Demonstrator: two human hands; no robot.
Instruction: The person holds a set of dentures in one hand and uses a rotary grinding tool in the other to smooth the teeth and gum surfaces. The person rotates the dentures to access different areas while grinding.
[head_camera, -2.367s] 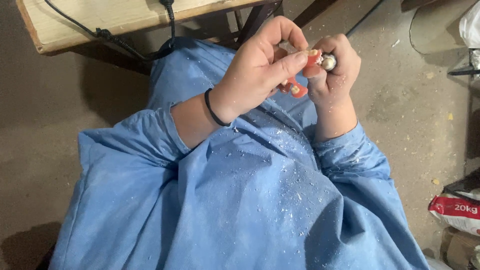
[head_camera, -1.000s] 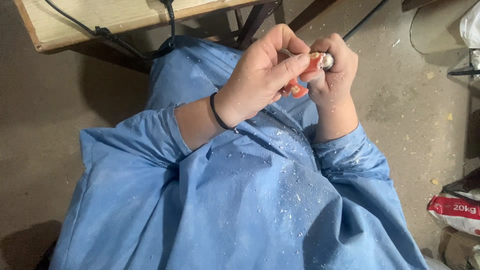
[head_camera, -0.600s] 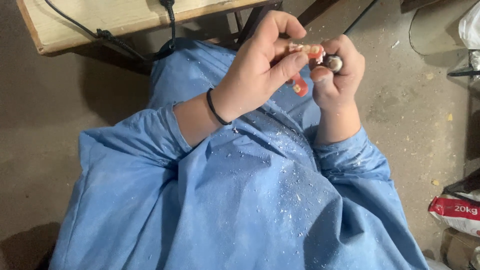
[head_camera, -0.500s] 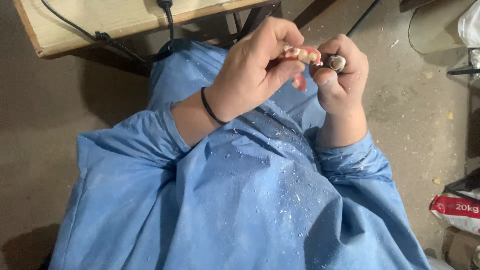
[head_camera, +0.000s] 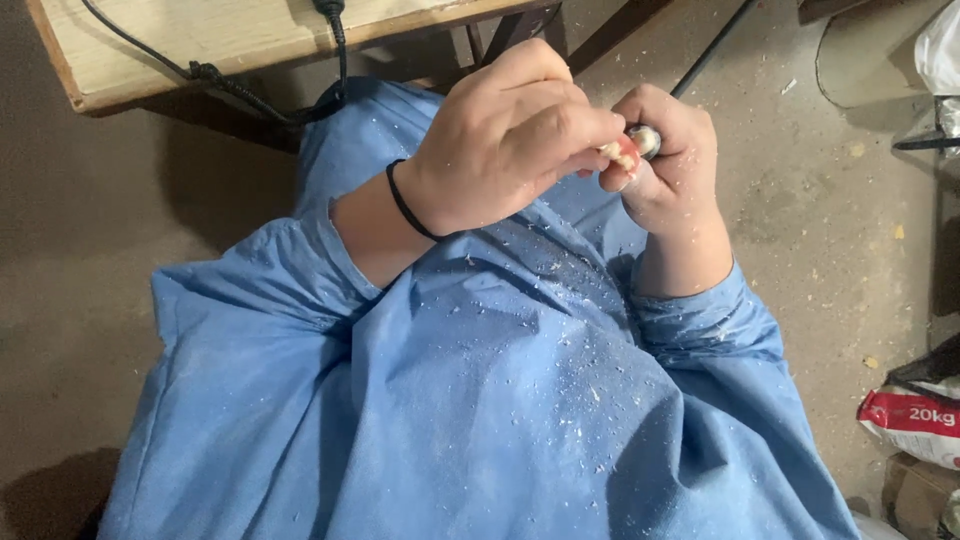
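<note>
Tabletop (head_camera: 200, 45) at upper left of frame, cable (head_camera: 215, 78) lying across it. Left hand (head_camera: 505, 140) and right hand (head_camera: 665, 165) side by side at upper centre, small piece (head_camera: 622, 155) pinched between. Gown (head_camera: 480, 400) filling lower centre. Sack (head_camera: 915, 425) on floor (head_camera: 820, 240), lower right.

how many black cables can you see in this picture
3. One black cable loops across the wooden board at top left, a second drops from a plug at its edge, and a third runs diagonally over the floor behind the right hand. Others may be hidden.
</note>
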